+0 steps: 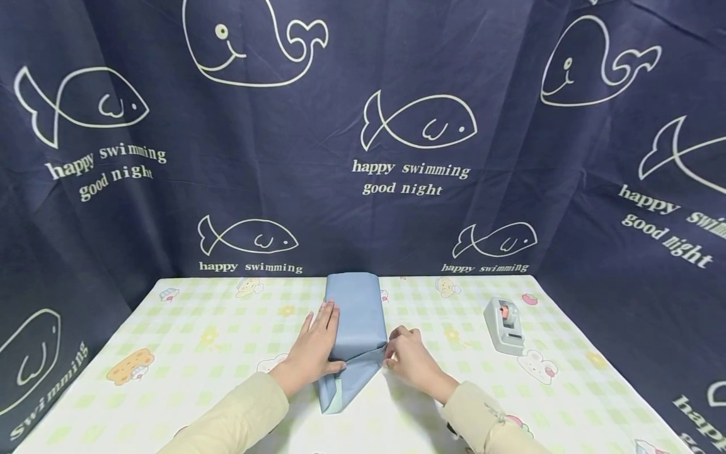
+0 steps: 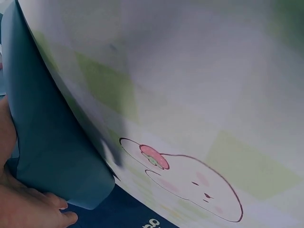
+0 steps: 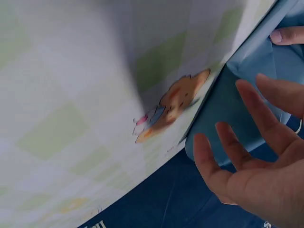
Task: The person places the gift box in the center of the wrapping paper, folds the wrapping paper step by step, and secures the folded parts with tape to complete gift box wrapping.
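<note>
A box-shaped package in blue wrapping paper lies on the table, long side away from me. At its near end the paper is folded into a pointed flap, showing a pale green strip. My left hand lies along the package's left side, fingers extended and thumb pressing near the fold. My right hand is at the right near corner, fingertips right by the folded edge. In the right wrist view, the fingers of that hand are spread and slightly bent beside the blue paper, with nothing gripped between them.
A grey tape dispenser with an orange-red core stands to the right on the table. The checked tablecloth carries cartoon prints. A dark blue curtain with white fish and whale drawings hangs behind the table. A small dark object peeks out by the right sleeve.
</note>
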Tool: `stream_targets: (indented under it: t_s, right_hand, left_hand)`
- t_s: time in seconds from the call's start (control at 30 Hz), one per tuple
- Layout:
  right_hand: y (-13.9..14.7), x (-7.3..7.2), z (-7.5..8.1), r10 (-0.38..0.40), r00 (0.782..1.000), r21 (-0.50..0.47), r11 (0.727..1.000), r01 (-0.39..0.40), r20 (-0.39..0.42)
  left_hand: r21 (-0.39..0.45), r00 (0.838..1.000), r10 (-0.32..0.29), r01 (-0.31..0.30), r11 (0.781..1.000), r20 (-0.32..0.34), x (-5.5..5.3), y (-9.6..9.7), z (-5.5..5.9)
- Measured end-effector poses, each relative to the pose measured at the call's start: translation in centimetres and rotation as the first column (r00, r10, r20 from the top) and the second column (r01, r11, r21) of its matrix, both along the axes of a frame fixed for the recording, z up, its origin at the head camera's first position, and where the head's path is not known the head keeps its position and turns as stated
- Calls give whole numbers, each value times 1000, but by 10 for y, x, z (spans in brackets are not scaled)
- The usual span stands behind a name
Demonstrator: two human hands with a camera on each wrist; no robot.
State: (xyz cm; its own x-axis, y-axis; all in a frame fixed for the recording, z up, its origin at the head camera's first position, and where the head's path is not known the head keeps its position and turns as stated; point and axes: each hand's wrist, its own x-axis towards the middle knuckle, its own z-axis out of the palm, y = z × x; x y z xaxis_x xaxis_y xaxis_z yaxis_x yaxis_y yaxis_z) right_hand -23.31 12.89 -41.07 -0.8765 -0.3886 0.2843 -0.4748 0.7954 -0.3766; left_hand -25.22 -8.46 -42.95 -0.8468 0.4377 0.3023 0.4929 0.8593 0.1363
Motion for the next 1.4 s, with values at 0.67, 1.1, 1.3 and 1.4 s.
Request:
stream_targets:
  t_s: [0.67,1.1,1.3,1.4]
  right_hand:
    - [15,-32,3,256,950,134,963,-235,-178]
    - [13,-38,-1,285,939,154,954,-258,-195]
    - [11,-40,-5,279,936,227,946,-231,-214]
    - [10,-40,-8,278,934,224,947,-229,-223]
  left_hand:
    - [-30,1000,13,-13,999,-4,-2,-2,-3]
    - [-40,1000,31,-31,999,-3,-3,-1,-3]
    - [-39,1000,25,-25,999,-3,-3,0,-2]
    - [-59,999,30,-30,998,-14,-3,1,-2]
